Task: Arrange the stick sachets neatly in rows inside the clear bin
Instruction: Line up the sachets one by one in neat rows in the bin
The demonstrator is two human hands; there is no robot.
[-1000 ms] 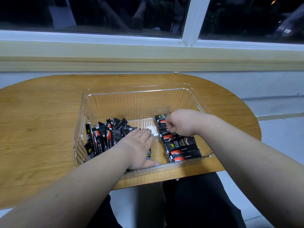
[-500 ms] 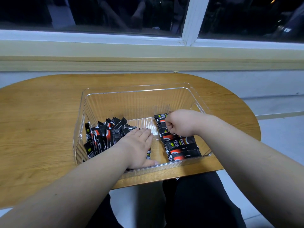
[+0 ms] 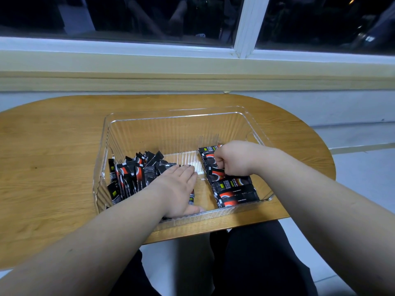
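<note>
A clear ribbed bin stands on the wooden table. A loose heap of black and red stick sachets fills its left part, many standing on end. My left hand lies flat on the heap's right side, fingers straight. Along the bin's right side, several sachets lie side by side in a row. My right hand sits on the far half of that row, fingers curled down round a sachet there; the hand hides most of the grip.
The table is oval and its front edge runs just under the bin. Behind it are a pale wall ledge and a dark window. My dark-clothed legs show below the table edge. Bare bin floor lies between heap and row.
Both hands have stayed almost where they were. No sachet has visibly changed place.
</note>
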